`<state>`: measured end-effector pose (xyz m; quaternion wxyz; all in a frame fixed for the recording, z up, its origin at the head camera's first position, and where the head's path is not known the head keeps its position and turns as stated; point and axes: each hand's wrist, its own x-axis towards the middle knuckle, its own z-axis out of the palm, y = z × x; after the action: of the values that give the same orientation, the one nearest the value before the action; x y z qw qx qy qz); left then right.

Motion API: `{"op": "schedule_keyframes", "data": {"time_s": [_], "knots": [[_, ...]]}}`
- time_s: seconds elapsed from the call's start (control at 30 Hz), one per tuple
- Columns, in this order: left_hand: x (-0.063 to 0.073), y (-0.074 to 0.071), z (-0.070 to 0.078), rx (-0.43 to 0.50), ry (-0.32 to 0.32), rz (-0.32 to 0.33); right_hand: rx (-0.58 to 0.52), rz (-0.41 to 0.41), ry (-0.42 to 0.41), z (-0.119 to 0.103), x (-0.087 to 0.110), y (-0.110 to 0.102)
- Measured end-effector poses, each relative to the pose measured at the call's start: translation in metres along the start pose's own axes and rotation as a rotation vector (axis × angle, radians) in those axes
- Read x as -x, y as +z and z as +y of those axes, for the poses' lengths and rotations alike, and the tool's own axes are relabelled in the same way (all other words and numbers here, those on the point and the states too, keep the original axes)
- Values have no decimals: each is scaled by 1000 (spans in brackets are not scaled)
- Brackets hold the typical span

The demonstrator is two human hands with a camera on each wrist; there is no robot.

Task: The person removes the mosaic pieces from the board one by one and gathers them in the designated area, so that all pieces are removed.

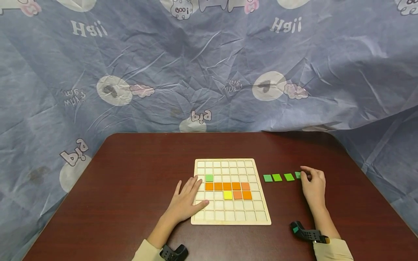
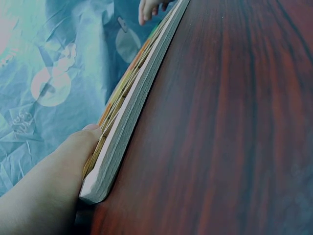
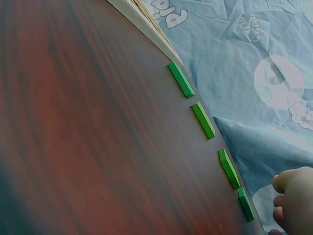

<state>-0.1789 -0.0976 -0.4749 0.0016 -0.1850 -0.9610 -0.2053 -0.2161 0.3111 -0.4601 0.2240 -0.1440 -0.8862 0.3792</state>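
touching the board, the left hand lay spread; the right hand bent beside a green tile, grip unclear.

The person's left arm, in a pale yellow-beige fabric sleeve, comes in from the near edge and slants toward the far side and right. Its bare left hand lies palm down, the fingers stretched toward the far side and somewhat spread, the thumb standing well out to the right. The right arm, in a matching pale sleeve, leans toward the far side and slightly left. Its bare right hand has loosely bent fingers pointing left, thumb just on the near side of the forefinger.
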Motion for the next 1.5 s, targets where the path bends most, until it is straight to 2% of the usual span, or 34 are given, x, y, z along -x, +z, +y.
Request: {"op": "schedule_keyframes", "data": {"time_s": [0.17, 0.57, 0.9, 1.27, 1.5], "knots": [[0, 0, 0, -9, 0, 6, -26, 51, -31, -7, 1, 3], [0, 1, -2, 3, 1, 1, -52, -4, -74, -18, 9, 13], [2, -2, -1, 3, 5, 14, -100, 22, -207, -39, 23, 34], [2, -1, -1, 6, 6, 13, -130, -78, -386, -77, 53, 57], [1, 0, -1, 9, 4, 12, -147, -176, -375, -109, 69, 69]]}}
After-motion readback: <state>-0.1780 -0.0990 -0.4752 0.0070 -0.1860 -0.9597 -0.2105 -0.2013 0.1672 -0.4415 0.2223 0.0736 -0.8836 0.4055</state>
